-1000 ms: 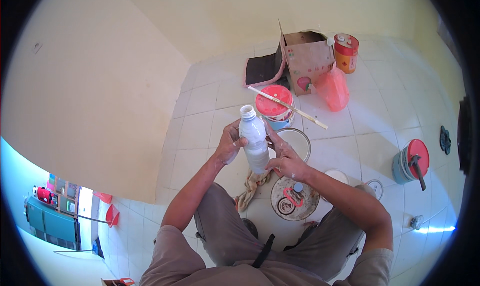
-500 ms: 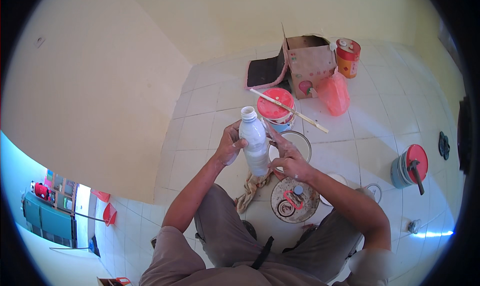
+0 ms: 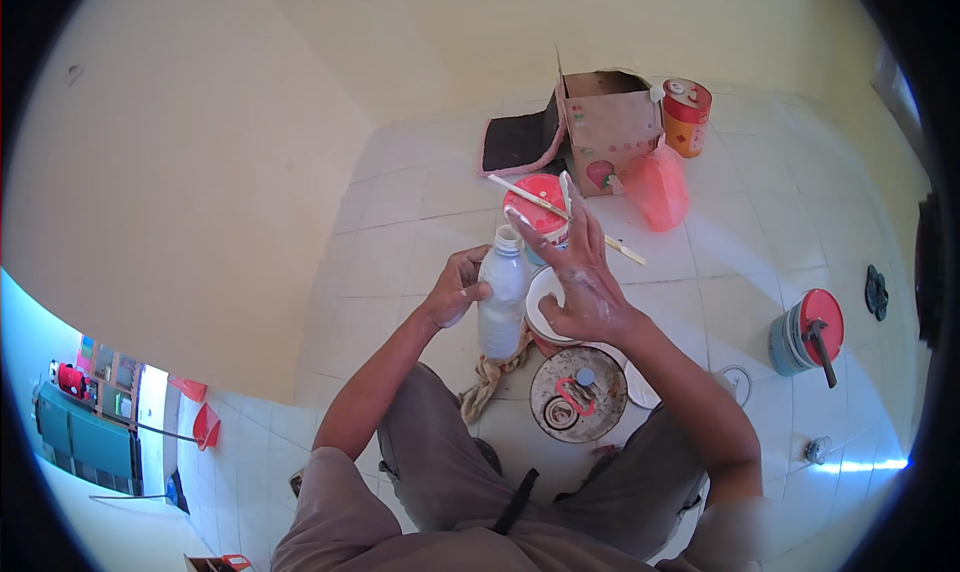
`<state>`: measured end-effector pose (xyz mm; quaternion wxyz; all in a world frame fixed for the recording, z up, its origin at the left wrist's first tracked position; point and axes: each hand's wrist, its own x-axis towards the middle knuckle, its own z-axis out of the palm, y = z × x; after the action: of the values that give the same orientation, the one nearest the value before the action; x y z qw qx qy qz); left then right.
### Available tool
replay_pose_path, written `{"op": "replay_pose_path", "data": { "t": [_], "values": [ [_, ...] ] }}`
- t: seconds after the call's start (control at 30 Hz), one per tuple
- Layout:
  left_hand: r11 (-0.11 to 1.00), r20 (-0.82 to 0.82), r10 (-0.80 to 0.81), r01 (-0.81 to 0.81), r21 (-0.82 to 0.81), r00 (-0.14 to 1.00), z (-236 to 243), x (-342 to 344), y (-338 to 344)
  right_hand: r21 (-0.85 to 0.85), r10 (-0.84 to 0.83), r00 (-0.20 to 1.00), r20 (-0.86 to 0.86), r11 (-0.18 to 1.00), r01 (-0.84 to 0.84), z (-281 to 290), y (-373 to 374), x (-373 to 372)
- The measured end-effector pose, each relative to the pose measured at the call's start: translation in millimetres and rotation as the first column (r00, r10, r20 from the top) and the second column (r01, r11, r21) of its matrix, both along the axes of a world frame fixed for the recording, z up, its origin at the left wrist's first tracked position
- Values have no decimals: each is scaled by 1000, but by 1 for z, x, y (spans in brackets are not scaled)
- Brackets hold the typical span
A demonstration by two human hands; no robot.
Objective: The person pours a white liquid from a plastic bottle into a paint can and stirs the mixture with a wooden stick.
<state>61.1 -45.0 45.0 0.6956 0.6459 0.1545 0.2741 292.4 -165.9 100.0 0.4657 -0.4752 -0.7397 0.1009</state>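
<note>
My left hand (image 3: 458, 290) is wrapped around a clear plastic bottle (image 3: 504, 312) with white stuff in it. The bottle stands nearly upright in the air, its mouth uncapped. Just right of the bottle's neck, my right hand (image 3: 590, 287) is raised with fingers apart, white smears on its skin and fingertips. Behind that hand is an open white bucket (image 3: 538, 322), partly hidden. Below sits a stained round metal can (image 3: 545, 377) with a red handle (image 3: 577, 398) and a small bluish cap (image 3: 586, 377) on top. A crumpled rag (image 3: 480, 397) lies beside it.
A red-lidded tub (image 3: 535, 194) carries a long stick (image 3: 625, 251). Farther back stand a cardboard box (image 3: 612, 132), a pink plastic bag (image 3: 658, 194) and an orange-red can (image 3: 686, 122). At right, a hammer-like tool (image 3: 822, 347) rests on another red-lidded bucket (image 3: 790, 342).
My right hand has come off the bottle's side and risen beside its neck, fingers spreading. The bottle is lower and more upright in my left hand. The whole view has shifted slightly.
</note>
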Motion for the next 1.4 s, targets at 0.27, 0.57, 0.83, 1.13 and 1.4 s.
{"op": "replay_pose_path", "data": {
  "t": [0.27, 0.57, 0.83, 1.13, 1.4],
  "values": [
    [998, -8, 64, -64, -7, 998, -7, -8, 3, 190, -259, 883, 392, 962, 198, 7, -3, 6],
    [998, 102, 47, -42, -51, 994, 0, -6, 1, -207, 122, 951, -283, 961, -185, -31, 11, 11],
    [996, 58, 86, -84, -42, 995, -2, -4, -4, -362, 277, 777, -565, 763, -535, -29, 10, -17],
    [971, 51, 221, -225, 82, 974, -5, 10, -9, -328, 201, 778, -595, 824, -463, -27, 3, -22],
    [955, 111, 273, -282, 86, 956, 2, 20, -17, -327, 152, 904, -399, 898, -295, -31, 2, -24]
  ]
}}
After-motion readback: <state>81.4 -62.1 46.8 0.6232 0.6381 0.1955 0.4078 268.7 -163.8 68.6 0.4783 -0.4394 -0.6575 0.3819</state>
